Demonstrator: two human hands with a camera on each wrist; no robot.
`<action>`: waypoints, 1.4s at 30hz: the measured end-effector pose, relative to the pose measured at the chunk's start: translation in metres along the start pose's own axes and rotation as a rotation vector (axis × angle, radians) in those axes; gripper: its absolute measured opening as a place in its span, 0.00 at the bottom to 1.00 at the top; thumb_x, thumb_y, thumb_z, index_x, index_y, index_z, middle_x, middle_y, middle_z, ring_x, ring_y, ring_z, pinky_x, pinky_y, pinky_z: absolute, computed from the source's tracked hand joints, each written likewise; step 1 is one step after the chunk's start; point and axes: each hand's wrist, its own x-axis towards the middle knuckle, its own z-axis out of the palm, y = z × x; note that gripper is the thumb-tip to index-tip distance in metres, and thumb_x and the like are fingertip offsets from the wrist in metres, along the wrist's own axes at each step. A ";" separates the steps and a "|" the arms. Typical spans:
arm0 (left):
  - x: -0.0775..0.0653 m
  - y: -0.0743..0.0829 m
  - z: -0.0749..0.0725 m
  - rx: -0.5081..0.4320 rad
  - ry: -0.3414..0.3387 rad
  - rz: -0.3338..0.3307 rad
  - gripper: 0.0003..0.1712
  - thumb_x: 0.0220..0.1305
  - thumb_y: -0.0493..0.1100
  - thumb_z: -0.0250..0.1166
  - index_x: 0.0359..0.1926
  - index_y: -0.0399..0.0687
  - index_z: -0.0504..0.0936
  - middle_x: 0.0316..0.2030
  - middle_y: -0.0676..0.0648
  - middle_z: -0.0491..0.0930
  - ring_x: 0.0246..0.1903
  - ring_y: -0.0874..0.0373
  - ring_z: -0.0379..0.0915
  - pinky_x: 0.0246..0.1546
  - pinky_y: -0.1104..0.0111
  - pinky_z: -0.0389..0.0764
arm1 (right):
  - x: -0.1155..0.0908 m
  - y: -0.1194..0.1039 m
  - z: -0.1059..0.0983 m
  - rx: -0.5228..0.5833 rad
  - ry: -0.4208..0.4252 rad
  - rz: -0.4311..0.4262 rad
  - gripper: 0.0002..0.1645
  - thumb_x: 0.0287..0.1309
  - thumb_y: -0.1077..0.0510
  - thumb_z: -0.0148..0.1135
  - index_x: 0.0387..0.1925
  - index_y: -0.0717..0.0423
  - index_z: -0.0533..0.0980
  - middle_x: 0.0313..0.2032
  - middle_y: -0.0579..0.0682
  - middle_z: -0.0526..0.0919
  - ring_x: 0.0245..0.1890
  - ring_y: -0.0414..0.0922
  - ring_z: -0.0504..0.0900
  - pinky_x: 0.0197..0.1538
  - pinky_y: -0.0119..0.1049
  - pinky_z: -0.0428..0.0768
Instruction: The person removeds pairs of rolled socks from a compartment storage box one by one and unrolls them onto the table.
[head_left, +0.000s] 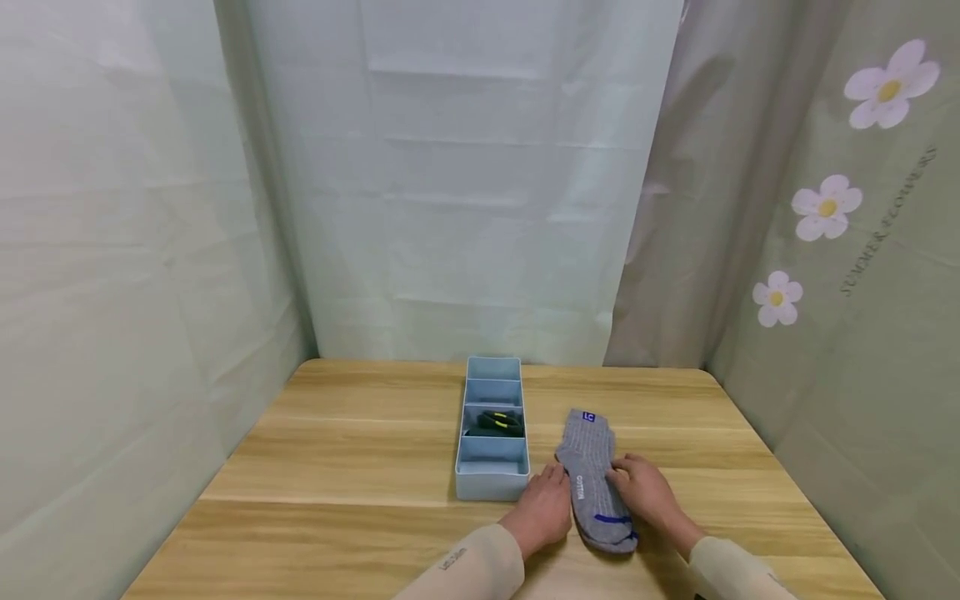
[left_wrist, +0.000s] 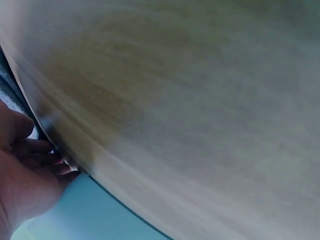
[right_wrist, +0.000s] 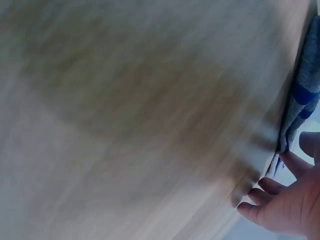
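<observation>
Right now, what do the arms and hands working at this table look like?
They are a person's: the left hand and right hand are bare, without gloves. A pale cream left sleeve and matching right sleeve cover the forearms. Small dark lettering runs along the left one, too small to read surely.

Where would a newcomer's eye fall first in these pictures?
Probably on the grey fabric socks with blue bands, lying on the brown wooden table between the left hand and right hand. Left of the socks is a pale blue rectangular box holding dark, yellow-marked items. White flowers with yellow centres adorn the pale green cloth at right.
</observation>
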 end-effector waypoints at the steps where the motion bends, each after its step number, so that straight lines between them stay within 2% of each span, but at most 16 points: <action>1: 0.000 0.000 0.001 -0.002 -0.009 -0.003 0.32 0.65 0.45 0.64 0.67 0.38 0.71 0.68 0.44 0.66 0.69 0.51 0.61 0.64 0.60 0.68 | 0.000 0.000 0.001 0.006 0.004 0.007 0.15 0.63 0.61 0.61 0.45 0.70 0.82 0.51 0.74 0.78 0.54 0.69 0.77 0.57 0.61 0.72; 8: -0.003 0.002 0.002 0.005 -0.038 -0.003 0.32 0.65 0.46 0.64 0.67 0.39 0.71 0.68 0.44 0.66 0.69 0.51 0.61 0.65 0.60 0.68 | 0.002 -0.002 0.007 0.087 0.043 0.090 0.10 0.59 0.62 0.64 0.37 0.65 0.85 0.46 0.65 0.84 0.50 0.64 0.80 0.54 0.58 0.75; 12: -0.006 0.003 0.002 0.017 -0.022 0.013 0.31 0.63 0.45 0.64 0.65 0.38 0.73 0.65 0.43 0.69 0.67 0.51 0.63 0.63 0.60 0.70 | 0.001 -0.003 0.007 0.110 0.070 0.114 0.06 0.58 0.63 0.65 0.32 0.62 0.85 0.38 0.57 0.86 0.41 0.56 0.83 0.46 0.52 0.79; 16: -0.007 0.003 0.003 0.038 0.007 0.024 0.31 0.63 0.46 0.65 0.64 0.37 0.74 0.64 0.43 0.70 0.65 0.51 0.65 0.61 0.61 0.71 | -0.001 -0.003 0.003 0.128 0.087 0.135 0.06 0.59 0.63 0.64 0.30 0.61 0.84 0.31 0.53 0.85 0.32 0.48 0.80 0.38 0.45 0.77; 19: -0.007 0.003 0.003 0.062 0.022 0.031 0.30 0.62 0.47 0.65 0.63 0.38 0.75 0.63 0.44 0.71 0.64 0.51 0.66 0.60 0.61 0.71 | -0.002 0.000 -0.003 0.136 0.081 0.172 0.07 0.60 0.63 0.63 0.30 0.62 0.84 0.29 0.52 0.84 0.29 0.46 0.77 0.35 0.42 0.76; 24: -0.007 0.004 0.001 0.082 0.039 0.036 0.28 0.64 0.47 0.63 0.62 0.40 0.76 0.61 0.45 0.72 0.63 0.51 0.67 0.60 0.62 0.72 | -0.002 0.005 -0.014 0.140 0.072 0.249 0.09 0.61 0.62 0.61 0.32 0.65 0.84 0.30 0.53 0.84 0.31 0.47 0.78 0.35 0.42 0.76; 29: -0.005 0.004 -0.002 0.104 0.113 0.035 0.23 0.68 0.48 0.60 0.58 0.39 0.78 0.55 0.45 0.74 0.59 0.52 0.70 0.57 0.64 0.74 | 0.002 0.009 -0.019 0.229 0.044 0.312 0.12 0.63 0.62 0.60 0.36 0.69 0.83 0.29 0.54 0.83 0.29 0.46 0.77 0.31 0.38 0.76; 32: -0.002 0.004 -0.003 0.090 0.155 0.039 0.22 0.71 0.48 0.58 0.58 0.38 0.77 0.56 0.44 0.75 0.59 0.52 0.70 0.56 0.64 0.74 | 0.006 0.010 -0.017 0.268 0.008 0.343 0.14 0.63 0.60 0.61 0.39 0.71 0.83 0.31 0.55 0.84 0.29 0.45 0.78 0.30 0.37 0.77; 35: 0.003 0.003 -0.004 0.047 0.125 0.042 0.24 0.73 0.49 0.55 0.63 0.40 0.74 0.62 0.45 0.72 0.63 0.53 0.67 0.60 0.61 0.72 | 0.008 0.011 -0.016 0.261 -0.007 0.358 0.16 0.63 0.59 0.62 0.40 0.71 0.83 0.34 0.57 0.85 0.31 0.45 0.79 0.31 0.37 0.78; 37: 0.005 0.003 -0.004 0.020 0.076 0.040 0.26 0.75 0.50 0.54 0.66 0.42 0.72 0.66 0.46 0.70 0.66 0.54 0.64 0.62 0.59 0.70 | 0.010 0.011 -0.015 0.249 -0.010 0.358 0.16 0.63 0.59 0.62 0.40 0.71 0.83 0.35 0.57 0.85 0.32 0.46 0.79 0.32 0.38 0.77; 39: 0.007 0.003 -0.005 0.017 0.030 0.041 0.26 0.76 0.51 0.51 0.68 0.45 0.71 0.68 0.49 0.68 0.67 0.54 0.63 0.63 0.57 0.69 | 0.011 0.012 -0.015 0.242 -0.013 0.357 0.15 0.63 0.59 0.62 0.40 0.71 0.83 0.35 0.57 0.85 0.33 0.47 0.79 0.33 0.38 0.77; 42: 0.009 0.002 -0.004 0.019 -0.001 0.041 0.26 0.76 0.53 0.50 0.68 0.47 0.71 0.69 0.50 0.67 0.68 0.54 0.62 0.63 0.56 0.69 | 0.011 0.015 -0.016 0.227 -0.016 0.345 0.15 0.63 0.60 0.62 0.40 0.71 0.83 0.36 0.58 0.85 0.35 0.48 0.79 0.36 0.41 0.78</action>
